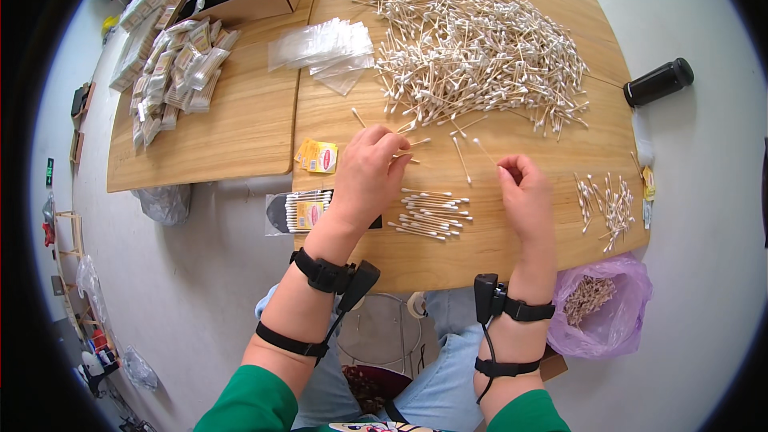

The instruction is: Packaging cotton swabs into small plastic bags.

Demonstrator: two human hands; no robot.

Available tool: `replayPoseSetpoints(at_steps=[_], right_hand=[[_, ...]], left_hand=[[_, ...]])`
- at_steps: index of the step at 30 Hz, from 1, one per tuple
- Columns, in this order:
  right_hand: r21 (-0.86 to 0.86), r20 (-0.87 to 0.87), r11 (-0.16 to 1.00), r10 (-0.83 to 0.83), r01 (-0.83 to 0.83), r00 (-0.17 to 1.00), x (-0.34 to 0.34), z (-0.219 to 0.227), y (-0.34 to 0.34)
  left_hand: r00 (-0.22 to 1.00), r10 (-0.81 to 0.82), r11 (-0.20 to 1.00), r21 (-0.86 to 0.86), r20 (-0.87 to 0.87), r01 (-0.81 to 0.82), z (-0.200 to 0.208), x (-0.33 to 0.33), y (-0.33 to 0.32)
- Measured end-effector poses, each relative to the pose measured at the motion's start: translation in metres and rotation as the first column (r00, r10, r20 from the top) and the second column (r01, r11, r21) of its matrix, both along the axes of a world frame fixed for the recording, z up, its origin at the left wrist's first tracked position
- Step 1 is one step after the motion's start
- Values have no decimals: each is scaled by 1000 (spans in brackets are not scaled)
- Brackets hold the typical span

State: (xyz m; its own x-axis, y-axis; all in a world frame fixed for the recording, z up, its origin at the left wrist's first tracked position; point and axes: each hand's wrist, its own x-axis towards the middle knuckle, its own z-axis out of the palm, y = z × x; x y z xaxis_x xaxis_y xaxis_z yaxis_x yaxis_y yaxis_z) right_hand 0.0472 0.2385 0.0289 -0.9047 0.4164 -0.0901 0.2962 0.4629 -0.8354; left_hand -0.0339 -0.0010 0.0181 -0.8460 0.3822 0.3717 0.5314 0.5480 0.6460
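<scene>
My right hand pinches one wooden-stick cotton swab near its end, the white tip pointing up and left. Over the table my left hand is curled, with a few cotton swabs jutting out from its fingers; the palm side is hidden. Between the hands, nearer to me, lies a group of cotton swabs in a rough row. Left of it, partly behind my left wrist, is a clear bag of cotton swabs with a yellow card. Small yellow cards sit beside my left hand.
A large heap of cotton swabs covers the far table. Empty clear bags, filled packets and a cardboard box lie far left. At right are loose swabs, a black bottle and a purple bag.
</scene>
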Motion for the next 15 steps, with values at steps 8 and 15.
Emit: replayPoseSetpoints(at_steps=[8,15], right_hand=[[229,-36,940,-251,253,967,20,-3,56],[567,-77,799,-193,202,978,14,0,47]], left_hand=[[1000,-14,997,-79,17,16,3,1,-5],[1000,-5,995,-96,-10,4,3,-2,-5]])
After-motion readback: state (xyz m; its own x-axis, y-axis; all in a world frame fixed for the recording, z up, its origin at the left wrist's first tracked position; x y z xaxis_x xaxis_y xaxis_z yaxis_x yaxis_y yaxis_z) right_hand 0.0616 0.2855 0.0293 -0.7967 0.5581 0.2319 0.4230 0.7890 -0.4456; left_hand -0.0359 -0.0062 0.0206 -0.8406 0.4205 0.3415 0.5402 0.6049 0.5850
